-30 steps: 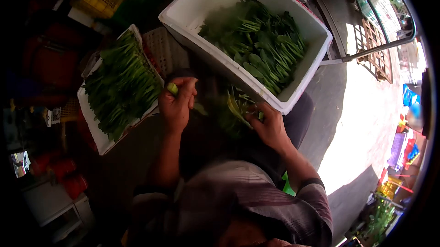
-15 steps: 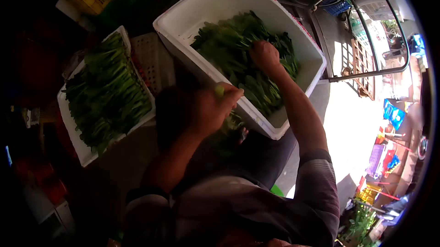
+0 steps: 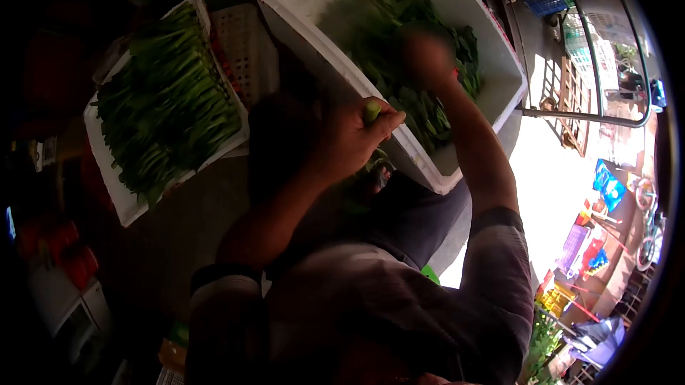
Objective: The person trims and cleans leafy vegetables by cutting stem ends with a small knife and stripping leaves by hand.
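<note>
My left hand (image 3: 346, 142) is closed around a bunch of leafy greens. The pale green stem end (image 3: 372, 110) sticks up past my thumb, and the leaves hang below, mostly hidden in shadow. This hand is beside the near long rim of a deep white foam box (image 3: 335, 74). Inside that box lies a loose heap of dark leafy greens (image 3: 432, 122). Over the heap is my right hand (image 3: 428, 60), smeared by motion, so its fingers and anything in them cannot be made out.
To the left, a shallower white foam box (image 3: 114, 189) holds leafy greens laid in neat rows. Behind it is a pale perforated crate (image 3: 246, 46). A metal-framed cart (image 3: 571, 115) stands at the right, beside sunlit ground. Dark trouser legs are under the deep box.
The view has shifted, so the boxes sit higher in the picture. My right hand has gone from sharp to blurred over the greens. My left hand keeps its stem.
</note>
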